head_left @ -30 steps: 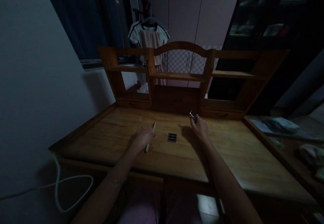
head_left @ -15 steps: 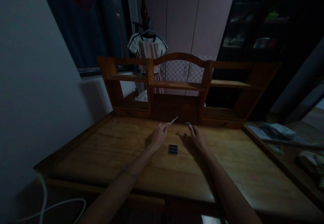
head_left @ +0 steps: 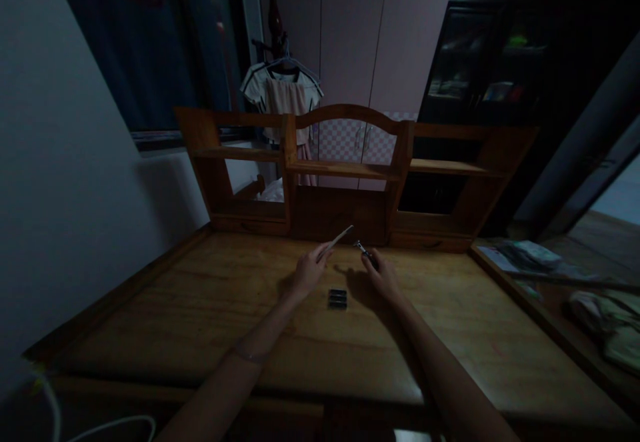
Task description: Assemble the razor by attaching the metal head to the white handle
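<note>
My left hand (head_left: 310,272) is closed around the lower end of a thin, pale stick (head_left: 341,236), which points up and to the right; its exact kind is too dim to tell. Facing it from the right, my right hand (head_left: 383,275) grips a small razor-like tool (head_left: 365,253) with a dark handle and a silvery crosswise head. The head is near the stick's tip, with a gap between them. Below and between both hands, a small dark object with several parallel bars (head_left: 337,299) lies on the wooden desk (head_left: 210,302), touched by neither hand.
A wooden shelf unit (head_left: 345,170) with small drawers stands along the desk's back edge. The white wall (head_left: 75,182) borders the left side. Beyond the right edge are papers (head_left: 530,255) and a cloth bundle (head_left: 620,335). A white cable (head_left: 115,422) hangs at lower left.
The razor-like tool in my right hand has turned and shows more of its handle and head, nearer the stick. The view has shifted slightly right; both hands keep their hold.
</note>
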The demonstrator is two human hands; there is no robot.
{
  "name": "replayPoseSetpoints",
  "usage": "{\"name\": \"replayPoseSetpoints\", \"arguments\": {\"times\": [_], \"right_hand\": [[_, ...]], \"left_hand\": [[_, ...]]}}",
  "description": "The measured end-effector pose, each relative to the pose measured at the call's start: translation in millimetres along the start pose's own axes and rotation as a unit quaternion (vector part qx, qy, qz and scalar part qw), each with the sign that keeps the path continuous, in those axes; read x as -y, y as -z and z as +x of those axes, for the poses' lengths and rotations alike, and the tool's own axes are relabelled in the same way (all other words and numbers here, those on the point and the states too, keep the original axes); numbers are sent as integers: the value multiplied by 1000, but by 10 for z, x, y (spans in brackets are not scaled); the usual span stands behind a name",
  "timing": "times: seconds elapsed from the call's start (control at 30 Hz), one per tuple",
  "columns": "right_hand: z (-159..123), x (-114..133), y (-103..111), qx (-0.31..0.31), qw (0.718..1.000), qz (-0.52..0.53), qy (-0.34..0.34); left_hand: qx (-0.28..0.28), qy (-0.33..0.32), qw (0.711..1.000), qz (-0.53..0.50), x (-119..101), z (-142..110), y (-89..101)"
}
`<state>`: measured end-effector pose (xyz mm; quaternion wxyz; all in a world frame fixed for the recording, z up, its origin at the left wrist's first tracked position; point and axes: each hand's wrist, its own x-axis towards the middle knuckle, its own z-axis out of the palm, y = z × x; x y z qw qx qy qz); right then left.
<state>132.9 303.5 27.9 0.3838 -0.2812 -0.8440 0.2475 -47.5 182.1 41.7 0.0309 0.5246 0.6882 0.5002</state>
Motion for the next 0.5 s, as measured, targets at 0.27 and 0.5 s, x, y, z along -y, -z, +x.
{"name": "replayPoseSetpoints", "arguments": {"times": [0.27,0.5], "right_hand": [[0,44,73,-58,998,1,2],[-34,30,144,-81,996,27,-11]], "left_hand": [[-30,-58,997,-29,-91,-30,38],[-43,-51,989,-129,-130,-67,6]]}}
